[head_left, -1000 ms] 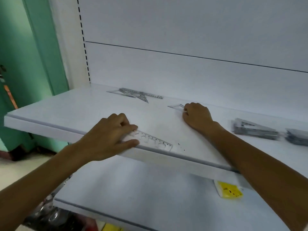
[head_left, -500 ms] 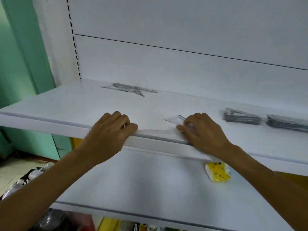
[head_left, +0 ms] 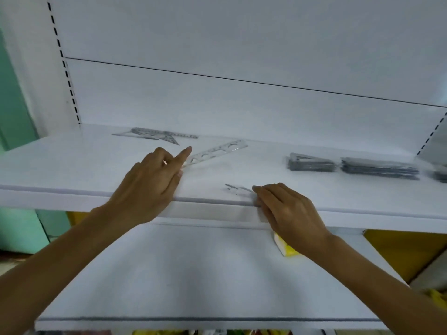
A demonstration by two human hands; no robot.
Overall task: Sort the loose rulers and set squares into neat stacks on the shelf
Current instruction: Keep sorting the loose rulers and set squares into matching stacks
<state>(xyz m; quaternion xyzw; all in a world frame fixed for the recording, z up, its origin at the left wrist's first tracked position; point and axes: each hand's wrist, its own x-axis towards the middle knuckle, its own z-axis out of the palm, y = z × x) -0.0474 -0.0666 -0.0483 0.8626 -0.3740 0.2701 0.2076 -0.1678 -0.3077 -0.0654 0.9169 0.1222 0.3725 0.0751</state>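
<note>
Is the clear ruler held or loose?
Held: the left hand pinches the ruler by its near end. Far end touching shelf: cannot tell.

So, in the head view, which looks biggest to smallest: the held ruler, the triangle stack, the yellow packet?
Largest to smallest: held ruler, triangle stack, yellow packet; the right hand hides most of it, so that's unsure.

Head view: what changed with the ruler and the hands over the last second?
The left hand took the clear ruler from the front edge of the shelf and swung it backward, holding its near end. The right hand dragged the set square from mid-shelf to the front edge. The loose pile at the back and the stacks stayed put.
</note>
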